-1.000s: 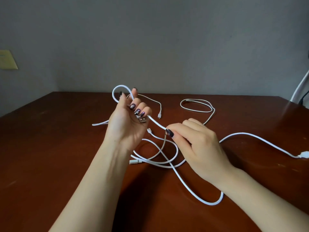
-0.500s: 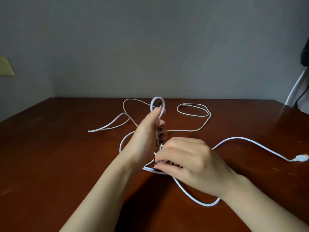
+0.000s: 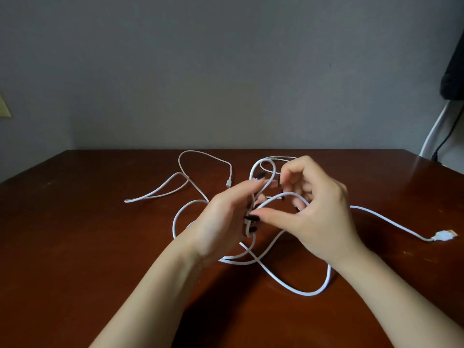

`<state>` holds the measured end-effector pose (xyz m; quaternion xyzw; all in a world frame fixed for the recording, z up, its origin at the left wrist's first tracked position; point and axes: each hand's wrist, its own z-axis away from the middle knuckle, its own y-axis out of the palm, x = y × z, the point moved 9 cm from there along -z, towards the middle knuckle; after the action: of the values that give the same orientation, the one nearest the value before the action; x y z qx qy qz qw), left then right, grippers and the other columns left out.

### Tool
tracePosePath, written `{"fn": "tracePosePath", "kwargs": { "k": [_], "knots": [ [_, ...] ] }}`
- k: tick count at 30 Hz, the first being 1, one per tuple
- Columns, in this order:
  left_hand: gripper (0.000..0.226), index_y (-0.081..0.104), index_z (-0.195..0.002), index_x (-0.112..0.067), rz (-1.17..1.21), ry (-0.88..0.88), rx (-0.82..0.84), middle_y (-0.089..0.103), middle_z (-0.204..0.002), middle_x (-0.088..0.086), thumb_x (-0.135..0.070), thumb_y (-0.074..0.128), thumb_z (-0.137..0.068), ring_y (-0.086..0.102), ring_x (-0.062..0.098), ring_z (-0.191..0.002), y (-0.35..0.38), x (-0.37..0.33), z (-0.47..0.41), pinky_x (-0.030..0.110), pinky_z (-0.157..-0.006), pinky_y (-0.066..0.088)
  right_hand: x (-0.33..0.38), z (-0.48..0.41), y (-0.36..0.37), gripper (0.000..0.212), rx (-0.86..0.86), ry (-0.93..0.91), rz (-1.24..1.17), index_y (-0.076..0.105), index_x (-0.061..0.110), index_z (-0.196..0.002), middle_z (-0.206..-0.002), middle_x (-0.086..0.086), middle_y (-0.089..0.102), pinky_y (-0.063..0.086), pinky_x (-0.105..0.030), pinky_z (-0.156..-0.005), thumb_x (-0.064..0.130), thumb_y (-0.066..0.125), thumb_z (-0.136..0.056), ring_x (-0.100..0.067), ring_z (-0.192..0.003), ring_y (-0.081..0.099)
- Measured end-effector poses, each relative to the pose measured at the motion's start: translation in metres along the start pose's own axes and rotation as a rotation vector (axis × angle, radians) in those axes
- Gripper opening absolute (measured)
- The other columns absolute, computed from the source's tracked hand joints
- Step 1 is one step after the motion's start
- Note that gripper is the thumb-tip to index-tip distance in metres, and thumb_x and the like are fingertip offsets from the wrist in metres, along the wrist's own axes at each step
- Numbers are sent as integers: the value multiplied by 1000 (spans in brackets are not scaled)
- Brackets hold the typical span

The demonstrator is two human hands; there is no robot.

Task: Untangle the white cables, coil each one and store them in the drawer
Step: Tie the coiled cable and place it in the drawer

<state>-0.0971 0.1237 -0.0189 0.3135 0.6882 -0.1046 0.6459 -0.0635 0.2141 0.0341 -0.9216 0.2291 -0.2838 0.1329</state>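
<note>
White cables (image 3: 311, 293), round cords of two thicknesses, lie sprawled over the middle of a dark red-brown wooden table (image 3: 75, 247), with part of the tangle lifted between two hands. A plain grey wall (image 3: 226, 71) stands behind. The frame's right edge cuts off a black padded object (image 3: 454, 66), and its left edge cuts off a yellowish wall plate (image 3: 3, 106). Where the cords cross under the palms is hidden, so I cannot tell how many separate cables there are or which strand belongs to which. The thicker cord runs roughly left to right: from the far right it rises to the hands, then swings down into a wide loop on the near side. A thinner cord stretches away to the left, arches toward the back edge and comes down again. Another thin loop shows partly behind the right hand (image 3: 324, 217). The left hand (image 3: 223, 222) is raised, palm turned inward, its fingers curled round an upright loop of cord that stands above them. The right hand has its fingers bent and its thumb stretched toward the left hand, and a low arc of cord passes between thumb and fingers, so it grips that strand. The flat white USB plug (image 3: 444, 235) lies at the far right, pointing right, and a small connector (image 3: 228, 183) ends the thin cord, pointing down toward the viewer.
</note>
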Motion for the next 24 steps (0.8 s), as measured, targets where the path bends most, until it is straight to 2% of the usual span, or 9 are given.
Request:
{"fn": "tracePosePath", "kwargs": {
  "k": [1, 3, 5, 7, 11, 16, 20, 22, 24],
  "knots": [
    [46, 52, -101, -8, -27, 5, -17, 37, -69, 1, -37, 62, -67, 31, 11, -63, 1, -1, 1, 27, -61, 26, -4, -1, -3, 43, -9, 18, -9, 47, 30, -79, -69, 10, 52, 32, -10, -50, 47, 80, -56, -7, -56, 45],
    [16, 64, -80, -9, -100, 4, 45, 46, -62, -5, -24, 58, -78, 41, 7, -58, 8, 3, 3, 21, -57, 30, -9, -2, -3, 42, 2, 46, -38, 48, 29, -79, -71, 6, 52, 33, -13, -48, 42, 79, -54, -6, -55, 44],
    [46, 70, -58, -15, -124, -44, 99, 56, -54, -9, -12, 42, -94, 52, 1, -49, 12, 13, 0, 13, -50, 37, -11, -2, 2, 42, 39, 63, -46, 49, 28, -81, -73, 3, 52, 34, -14, -49, 39, 77, -51, -7, -56, 44],
    [56, 67, -51, -12, -124, -68, 97, 57, -50, -5, -5, 35, -95, 53, 1, -45, 12, 18, 1, 12, -47, 41, -11, -1, 5, 43, 75, 65, -42, 51, 27, -84, -73, 2, 51, 36, -15, -50, 39, 77, -50, -7, -57, 43],
    [10, 60, -82, -8, 34, -62, 39, 53, -62, -1, -8, 52, -75, 43, 8, -52, 9, 10, -1, 19, -49, 32, -12, -1, 5, 36, 73, 58, -41, 56, 26, -91, -72, 6, 57, 42, -17, -51, 34, 78, -64, -10, -52, 49],
    [50, 54, -122, 5, 282, -39, -71, 47, -72, 5, -15, 45, -78, 35, 11, -56, -13, 2, -1, 20, -47, 30, -36, -2, -6, 16, 0, 286, 53, 60, 23, -77, -51, 3, 58, 34, -14, -46, 18, 75, -79, -7, -40, 44],
    [50, 50, -127, 6, 327, 60, -132, 47, -69, 4, -14, 42, -82, 36, 11, -54, -24, -10, 0, 20, -45, 29, -51, 4, 11, 10, 160, 521, -149, 66, 22, -78, -57, 6, 64, 44, -18, -52, 30, 65, -85, -6, -50, 51],
    [48, 51, -127, 3, 321, 77, -131, 51, -72, 4, -16, 42, -84, 39, 11, -55, -25, -12, 1, 20, -46, 30, -49, 10, 28, 15, 266, 590, -299, 65, 17, -84, -59, 6, 63, 47, -21, -50, 27, 57, -91, -8, -52, 51],
    [43, 53, -128, -2, 268, 69, -124, 54, -75, 3, -17, 40, -90, 40, 10, -55, -24, -12, 1, 20, -48, 28, -46, 11, 31, 19, 236, 600, -409, 65, 11, -84, -54, 4, 56, 38, -17, -43, 21, 53, -94, -7, -44, 43]
  ]
}}
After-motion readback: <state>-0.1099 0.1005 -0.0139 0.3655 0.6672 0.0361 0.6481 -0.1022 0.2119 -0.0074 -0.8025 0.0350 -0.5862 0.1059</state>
